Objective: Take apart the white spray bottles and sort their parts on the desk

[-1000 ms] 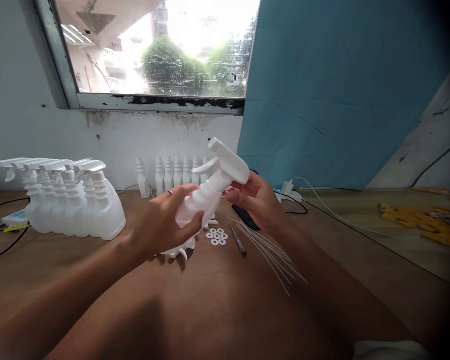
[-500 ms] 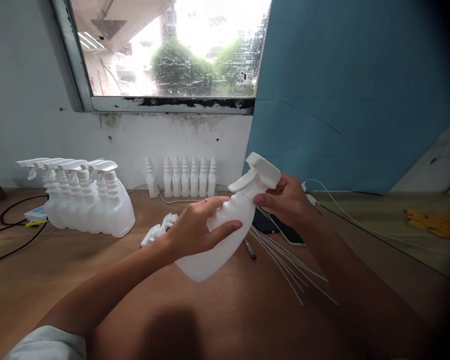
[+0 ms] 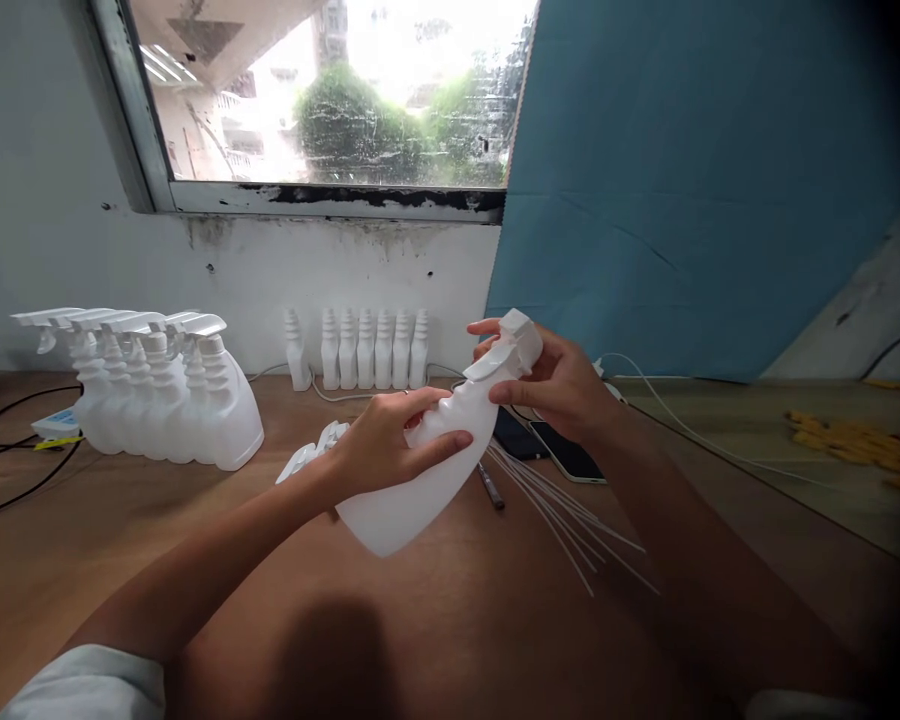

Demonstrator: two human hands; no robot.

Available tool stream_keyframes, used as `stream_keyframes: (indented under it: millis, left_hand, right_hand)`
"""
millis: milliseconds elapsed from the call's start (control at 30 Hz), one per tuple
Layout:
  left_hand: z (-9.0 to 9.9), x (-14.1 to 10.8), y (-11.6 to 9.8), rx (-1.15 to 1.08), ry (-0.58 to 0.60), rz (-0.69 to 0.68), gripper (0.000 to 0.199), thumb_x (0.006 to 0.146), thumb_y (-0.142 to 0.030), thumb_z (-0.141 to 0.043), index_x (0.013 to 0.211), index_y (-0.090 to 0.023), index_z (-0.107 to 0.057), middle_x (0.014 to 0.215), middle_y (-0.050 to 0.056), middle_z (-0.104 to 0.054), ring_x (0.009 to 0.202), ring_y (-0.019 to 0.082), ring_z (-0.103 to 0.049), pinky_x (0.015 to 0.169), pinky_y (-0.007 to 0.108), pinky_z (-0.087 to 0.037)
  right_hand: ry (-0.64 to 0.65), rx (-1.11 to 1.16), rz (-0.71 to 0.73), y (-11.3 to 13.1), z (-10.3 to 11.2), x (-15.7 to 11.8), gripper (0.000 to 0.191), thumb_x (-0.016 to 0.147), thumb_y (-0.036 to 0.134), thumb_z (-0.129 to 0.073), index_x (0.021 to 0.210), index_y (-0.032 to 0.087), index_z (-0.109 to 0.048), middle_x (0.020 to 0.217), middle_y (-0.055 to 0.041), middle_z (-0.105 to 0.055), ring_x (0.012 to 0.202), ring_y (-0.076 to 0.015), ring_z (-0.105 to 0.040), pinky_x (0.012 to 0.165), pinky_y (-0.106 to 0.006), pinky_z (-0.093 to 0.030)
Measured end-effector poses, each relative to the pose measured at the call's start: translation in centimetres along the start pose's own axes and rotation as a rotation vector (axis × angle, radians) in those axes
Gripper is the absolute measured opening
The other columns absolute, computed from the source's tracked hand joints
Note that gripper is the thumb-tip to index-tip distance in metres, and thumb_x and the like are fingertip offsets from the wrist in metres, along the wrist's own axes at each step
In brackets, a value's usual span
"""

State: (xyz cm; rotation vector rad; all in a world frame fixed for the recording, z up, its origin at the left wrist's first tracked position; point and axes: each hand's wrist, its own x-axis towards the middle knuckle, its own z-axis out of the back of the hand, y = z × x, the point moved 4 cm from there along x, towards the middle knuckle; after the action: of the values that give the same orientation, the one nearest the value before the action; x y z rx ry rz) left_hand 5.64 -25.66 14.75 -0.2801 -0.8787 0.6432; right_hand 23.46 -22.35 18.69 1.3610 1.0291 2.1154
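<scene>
A translucent white bottle (image 3: 420, 505) is held tilted above the table, its neck pointing up and to the right. My left hand (image 3: 390, 440) is wrapped round the bottle's body, thumb on the near side. A white spray head (image 3: 521, 340) sits at the neck. My right hand (image 3: 555, 385) grips around the spray head's base, with its thumb near the neck and a forefinger stretched out behind the head. Whether the head is fully seated on the neck is hidden by the fingers.
Bottles with spray heads (image 3: 232, 420) stand in a row at left. Several slim bottles (image 3: 366, 350) line the wall. Loose spray heads (image 3: 311, 455) lie behind my left wrist. Thin white tubes (image 3: 562, 520), a pen (image 3: 490, 487) and a phone (image 3: 570, 455) lie at right.
My right hand has shifted around the spray head, its forefinger now extended behind it. The head has turned relative to the bottle. The whole view has moved slightly.
</scene>
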Motion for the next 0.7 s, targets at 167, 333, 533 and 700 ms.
stream_keyframes:
  millis: [167,333,533,700]
  left_hand:
    - [0.7,0.2,0.4,-0.224,0.236,0.052,0.037,0.085,-0.044,-0.055,0.11,-0.016,-0.06,0.076,0.0,-0.056,0.063,0.009,-0.047,0.055,0.022,-0.038]
    - [1.8,0.0,1.2,-0.485,0.519,0.165,0.037,0.083,-0.045,-0.058,0.108,-0.018,-0.062,0.071,0.0,-0.054,0.055,0.008,-0.048,0.045,0.019,-0.035]
    - [2.0,-0.2,3.3,-0.649,0.634,0.278,0.04,0.077,-0.048,-0.062,0.103,-0.017,-0.064,0.076,0.003,-0.059,0.057,0.011,-0.055,0.044,0.019,-0.039]
    - [4.1,0.1,6.1,-0.613,0.487,0.323,0.036,0.075,-0.04,-0.061,0.104,-0.018,-0.063,0.083,0.003,-0.062,0.067,0.015,-0.061,0.049,0.019,-0.044]
  right_hand:
    - [0.008,0.037,0.067,1.1,0.2,-0.5,0.044,0.062,0.012,-0.08,0.102,0.024,-0.065,0.093,-0.0007,-0.06,0.083,-0.0124,-0.057,0.07,-0.024,-0.05]
    - [0.172,0.04,0.217,2.1,-0.8,-0.9,0.034,0.068,0.007,-0.075,0.096,0.024,-0.065,0.093,-0.0032,-0.066,0.091,-0.0194,-0.062,0.073,-0.033,-0.053]
    - [0.023,0.062,0.387,3.3,1.1,-0.4,0.023,0.065,0.024,-0.08,0.084,0.028,-0.067,0.084,0.0003,-0.065,0.089,-0.0194,-0.062,0.078,-0.037,-0.049]
    - [-0.299,-0.084,0.457,5.1,6.6,-1.0,0.022,0.068,0.028,-0.08,0.087,0.033,-0.071,0.086,-0.0006,-0.061,0.078,-0.0151,-0.058,0.061,-0.031,-0.041]
